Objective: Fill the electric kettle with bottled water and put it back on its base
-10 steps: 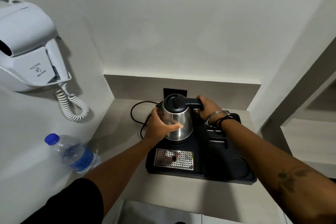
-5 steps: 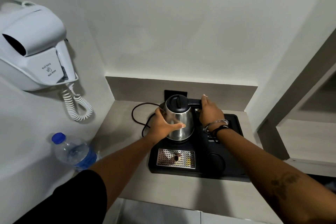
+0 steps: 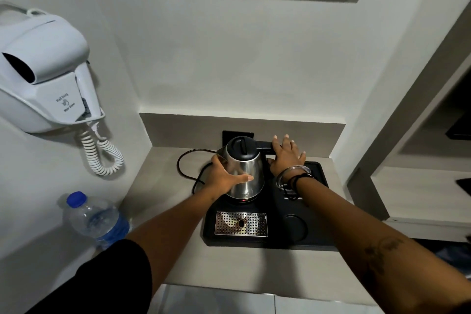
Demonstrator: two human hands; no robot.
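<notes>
- Writing shows on the white dryer (image 3: 43, 71) at the upper left of the frame; its label seems to read "Wall hung / Hair dryer", though the print is small. A coiled cord (image 3: 102, 153) hangs below it.
- Kettle (image 3: 243, 168), steel with a black lid, stands upright at the centre of the frame on the black tray (image 3: 316, 234); a tiny mark low on its body is too small to read, and a red glow shows at its foot.
- Left hand (image 3: 224, 176) is wrapped on the kettle's left side, thumb across the front, fingers round the back, forearm reaching in from the lower left under a black sleeve.
- Right hand (image 3: 286, 154) lies over the kettle's handle (image 3: 262, 145), fingers spread and stretched out flat, not curled round it; bangles and a dark band sit on the wrist.
- Bottle (image 3: 98, 222), blue-capped with a blue label I cannot read, stands at the lower left, well apart from the kettle.
- Perforated metal grille (image 3: 240, 223) sits in the tray's front, just below the kettle.
- Black cable (image 3: 186, 160) loops on the bench (image 3: 229, 270) left of the kettle.
</notes>
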